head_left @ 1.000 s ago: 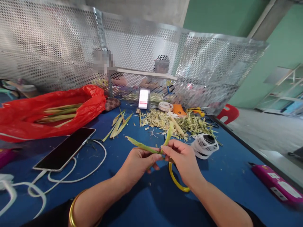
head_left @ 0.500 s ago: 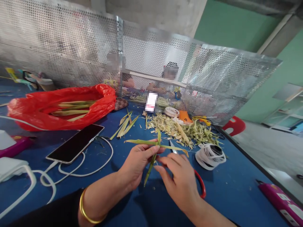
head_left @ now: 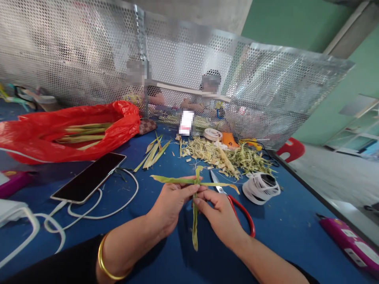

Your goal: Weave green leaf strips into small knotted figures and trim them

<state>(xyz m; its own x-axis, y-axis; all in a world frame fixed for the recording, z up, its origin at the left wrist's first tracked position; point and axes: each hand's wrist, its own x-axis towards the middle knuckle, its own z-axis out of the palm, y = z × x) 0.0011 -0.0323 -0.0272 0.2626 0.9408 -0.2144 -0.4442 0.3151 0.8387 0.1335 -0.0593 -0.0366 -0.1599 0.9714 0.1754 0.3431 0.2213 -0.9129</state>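
Note:
Between my hands is a cross of green leaf strips (head_left: 195,221), with one arm pointing left, one right, a short one up and a long one hanging down. My left hand (head_left: 170,205) pinches it near the crossing, thumb on top. From the other side my right hand (head_left: 220,215) grips the downward strip just under the crossing, thumb and fingers pressed together. Red-handled scissors (head_left: 248,217) lie on the table, partly hidden behind my right hand. To their right sits a spool of white thread or ribbon (head_left: 261,189).
A pile of leaf scraps (head_left: 225,156) lies at the back beside a tape roll (head_left: 212,134). Loose leaf strips (head_left: 153,154) lie left of it. A red plastic bag (head_left: 124,118) holds more strips. A cabled phone (head_left: 89,177) is at left, a purple device (head_left: 349,240) at right.
My right hand has closed in on the leaf cross and now grips its lower strip, which has swung to hang nearly straight down. More of the scissors shows. The view has shifted slightly.

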